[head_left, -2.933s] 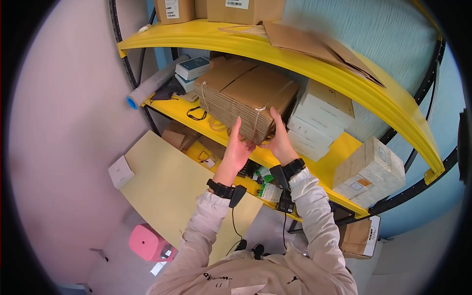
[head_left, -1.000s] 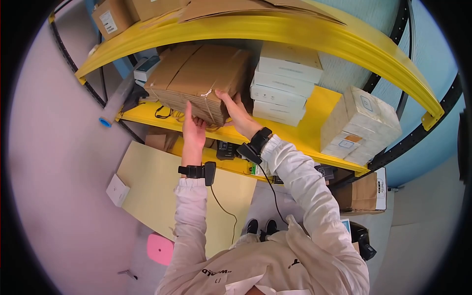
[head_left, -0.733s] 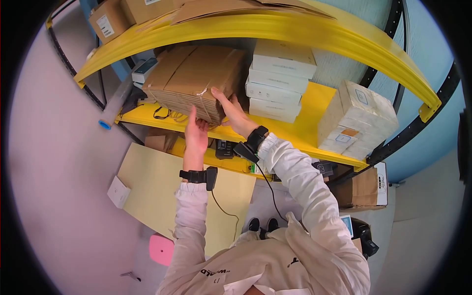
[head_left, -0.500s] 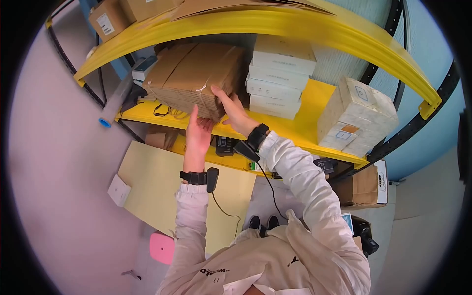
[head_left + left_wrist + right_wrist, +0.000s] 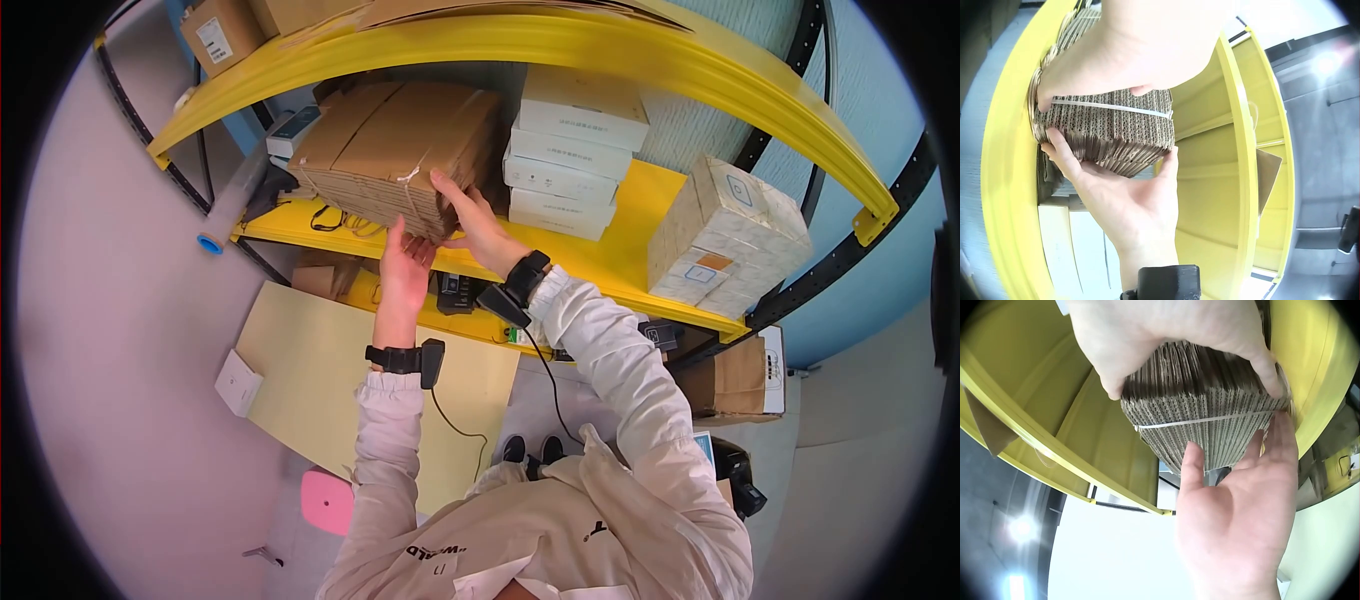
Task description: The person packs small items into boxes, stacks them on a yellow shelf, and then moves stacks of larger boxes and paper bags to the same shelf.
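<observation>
A thick stack of flattened cardboard boxes [image 5: 395,125], tied with white string [image 5: 409,175], lies on the middle yellow shelf [image 5: 640,215]. My right hand [image 5: 482,235] grips its near right corner, thumb on the upper edge and fingers lower down. Below the front edge, my left hand [image 5: 404,278] holds the underside with its fingers, the thumb upright against the front. In the left wrist view the corrugated edges [image 5: 1110,122] face the camera, the right hand [image 5: 1132,200] spanning the stack. The right wrist view shows the left fingers [image 5: 1280,440] at the stack's bottom, on the shelf side.
White boxes [image 5: 575,150] are piled right of the stack, with a marbled carton [image 5: 725,240] farther right. The upper yellow shelf [image 5: 480,50] overhangs the stack. A plastic-film roll [image 5: 235,200] leans out at left. Below are a cream table [image 5: 370,375] and pink stool [image 5: 327,500].
The head view has swung, putting the stack farther left and higher. My left hand has shifted slightly right along the stack's underside, closer to my right hand, which keeps its corner grip.
</observation>
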The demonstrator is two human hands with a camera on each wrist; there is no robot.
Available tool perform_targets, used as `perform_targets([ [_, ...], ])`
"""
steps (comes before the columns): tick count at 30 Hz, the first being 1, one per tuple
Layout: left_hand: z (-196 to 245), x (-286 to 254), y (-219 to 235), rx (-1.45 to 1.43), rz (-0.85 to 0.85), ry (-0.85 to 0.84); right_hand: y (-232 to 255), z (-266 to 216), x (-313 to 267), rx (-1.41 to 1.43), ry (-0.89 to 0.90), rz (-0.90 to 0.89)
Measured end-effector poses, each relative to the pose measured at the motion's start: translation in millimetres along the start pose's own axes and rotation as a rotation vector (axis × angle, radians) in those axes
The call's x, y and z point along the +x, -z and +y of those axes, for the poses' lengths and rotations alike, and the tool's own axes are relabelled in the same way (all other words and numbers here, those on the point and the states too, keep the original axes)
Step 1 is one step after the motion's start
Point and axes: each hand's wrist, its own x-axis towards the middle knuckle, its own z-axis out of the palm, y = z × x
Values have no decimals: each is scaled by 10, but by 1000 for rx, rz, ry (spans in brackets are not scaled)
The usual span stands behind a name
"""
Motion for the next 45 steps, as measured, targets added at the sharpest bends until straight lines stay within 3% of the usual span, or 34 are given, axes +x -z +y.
perform_targets([
  [7, -105, -12, 73, 67, -30, -45, 86, 57, -14, -65, -48, 13],
  [14, -278, -93, 38, 50, -27, -64, 271, 255, -318, -71, -2, 168],
  [17, -386, -97, 61, 25, -4, -66, 477, 334, -436, -74, 36, 233],
  [19, -464, -158, 1, 16, 125, -68, 590, 319, -598, -77, 61, 271],
  [23, -622, -283, -148, 22, 45, -56, 793, 267, -899, -25, 162, 513],
  [25, -672, -308, -259, 103, -208, -59, 948, 241, -979, -9, 189, 627],
  [27, -683, -333, -436, 147, -271, -54, 1177, 274, -998, -26, 285, 820],
  [28, -687, -332, -540, 192, -335, -54, 1304, 315, -971, -27, 285, 827],
  [30, -727, -281, -728, 210, -298, -55, 1555, 383, -885, -426, 457, 1092],
  [34, -776, -99, -1043, 337, -228, -111, 1704, 284, -844, -229, 494, 1006],
  [36, -833, 41, -1095, 359, -233, -90, 1620, 146, -906, -70, 325, 886],
  [37, -855, 98, -1100, 378, -227, -72, 1668, 139, -909, -67, 330, 892],
  [39, -848, 205, -1052, 449, -331, -24, 1763, 142, -892, 3, 294, 584],
  [40, -856, 256, -1033, 515, -427, 22, 1785, 161, -871, 4, 298, 586],
  [45, -847, 62, -1114, 542, -406, -6, 1816, 344, -727, -94, 358, 693],
])
